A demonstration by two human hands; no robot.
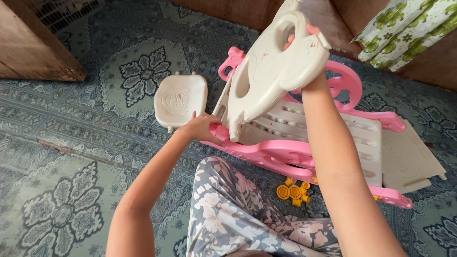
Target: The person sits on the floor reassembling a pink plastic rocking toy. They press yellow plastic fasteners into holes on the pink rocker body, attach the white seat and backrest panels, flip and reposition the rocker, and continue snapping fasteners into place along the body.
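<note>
At centre frame, the left hand closes on a pink knob at the foot of a cream plastic panel, which rises tilted toward upper centre. The right hand grips through the panel's top cutout. Behind lies a pink-and-cream toy frame; a small cream seat plate rests left on the patterned carpet.

Floor covered edge to edge by teal-grey patterned vinyl sheet with big floral medallions and ornate borders; a seam or tear runs across left centre. Upper left of frame: worn wooden furniture corner, white lattice panel behind it. Top centre to upper right: brown wooden wall base. Upper right corner: green-and-white floral cloth hanging. Soft, even daylight.
</note>
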